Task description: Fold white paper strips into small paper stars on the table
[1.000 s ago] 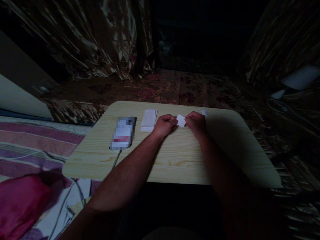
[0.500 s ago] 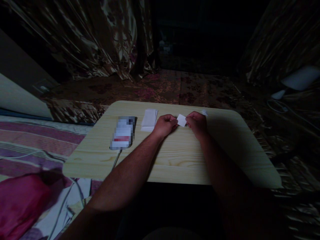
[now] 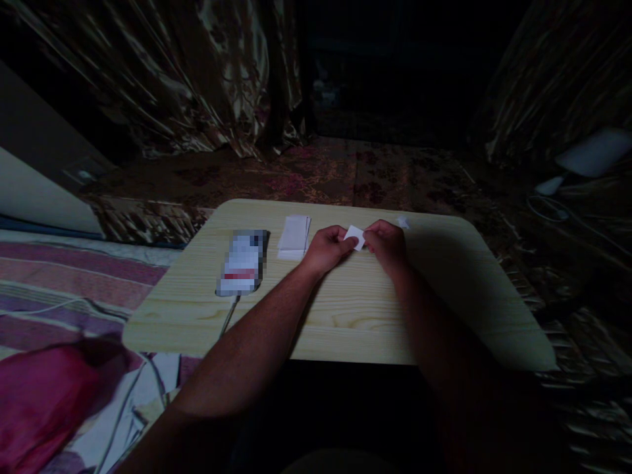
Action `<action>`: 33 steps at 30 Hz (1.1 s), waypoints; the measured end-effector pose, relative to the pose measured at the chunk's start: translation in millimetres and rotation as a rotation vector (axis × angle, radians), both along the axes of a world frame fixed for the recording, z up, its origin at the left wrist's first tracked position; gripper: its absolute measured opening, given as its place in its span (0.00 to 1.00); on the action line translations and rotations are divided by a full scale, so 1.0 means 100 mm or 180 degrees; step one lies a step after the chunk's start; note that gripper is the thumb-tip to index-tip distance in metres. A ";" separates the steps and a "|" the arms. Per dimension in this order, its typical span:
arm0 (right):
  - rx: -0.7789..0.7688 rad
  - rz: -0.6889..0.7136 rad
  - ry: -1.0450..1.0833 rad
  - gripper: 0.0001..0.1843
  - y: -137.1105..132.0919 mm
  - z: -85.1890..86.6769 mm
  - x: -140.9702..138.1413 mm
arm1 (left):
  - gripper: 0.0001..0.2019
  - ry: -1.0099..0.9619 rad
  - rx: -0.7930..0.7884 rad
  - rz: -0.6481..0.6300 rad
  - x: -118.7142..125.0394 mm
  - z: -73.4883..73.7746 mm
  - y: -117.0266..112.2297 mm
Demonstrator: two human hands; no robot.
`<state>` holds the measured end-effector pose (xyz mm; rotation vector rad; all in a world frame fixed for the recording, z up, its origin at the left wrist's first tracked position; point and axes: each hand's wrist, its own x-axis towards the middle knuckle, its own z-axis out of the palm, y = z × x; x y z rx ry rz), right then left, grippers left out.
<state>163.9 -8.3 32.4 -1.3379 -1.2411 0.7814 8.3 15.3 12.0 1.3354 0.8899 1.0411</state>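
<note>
A small white square of paper point(image 3: 354, 235) is held between my two hands above the small wooden table point(image 3: 355, 322). My left hand point(image 3: 326, 249) grips its left side, with the thumb lying over the lower part of the paper. At the right corner, the fingertips of my right hand point(image 3: 388, 243) pinch the same piece. A stack of white paper sheets point(image 3: 295, 236) lies to the left of my left hand. Beyond my right hand is a small white folded paper piece point(image 3: 403, 222), its exact shape too small to tell.
A phone point(image 3: 241, 262) with a cable point(image 3: 228, 315) plugged in lies on the table's left side. Striped bedding point(image 3: 83, 270) and a pink cloth-like item point(image 3: 47, 401) are at left. Curtains point(image 3: 237, 72) hang behind; a white lamp-like object point(image 3: 595, 153) stands at right.
My left thumb has moved right, onto the face of the paper square. The square has shifted slightly left and turned a little, and my right hand has followed it left.
</note>
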 end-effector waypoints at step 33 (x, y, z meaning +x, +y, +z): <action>-0.0145 0.0586 0.0103 0.05 0.00 -0.10 -0.07 | 0.12 -0.0437 -0.0158 0.0492 0.02 0.03 0.01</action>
